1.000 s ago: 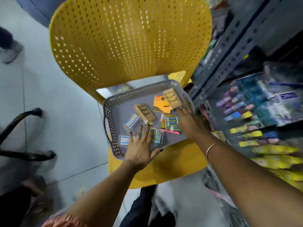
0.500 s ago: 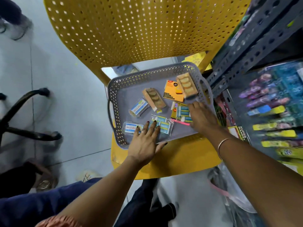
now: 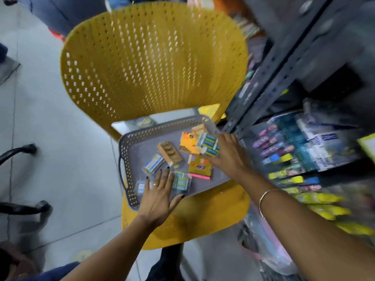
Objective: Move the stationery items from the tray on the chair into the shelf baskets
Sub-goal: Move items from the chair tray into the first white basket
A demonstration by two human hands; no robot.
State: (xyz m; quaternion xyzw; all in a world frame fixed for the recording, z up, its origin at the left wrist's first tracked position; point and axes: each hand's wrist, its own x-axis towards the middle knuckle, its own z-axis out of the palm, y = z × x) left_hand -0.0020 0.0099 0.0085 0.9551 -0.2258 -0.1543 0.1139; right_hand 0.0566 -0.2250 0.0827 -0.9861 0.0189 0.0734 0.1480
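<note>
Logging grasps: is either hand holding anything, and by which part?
The right hand pinches the blue-white packet by its right edge. The left hand lies flat on the tray, holding nothing.

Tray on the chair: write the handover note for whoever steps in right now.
Left grip: open, flat on the gray tray's near edge, fingers over a clear packet.
Right grip: holds the blue-and-white pack over the tray's far right side.
On the tray: tan block, second tan block, orange card, yellow pad, small boxed packet, another clear packet.
Done: one pack is in hand; what has already been shelved cannot be told.
Left: take the pack to the shelf, then everything else.
</note>
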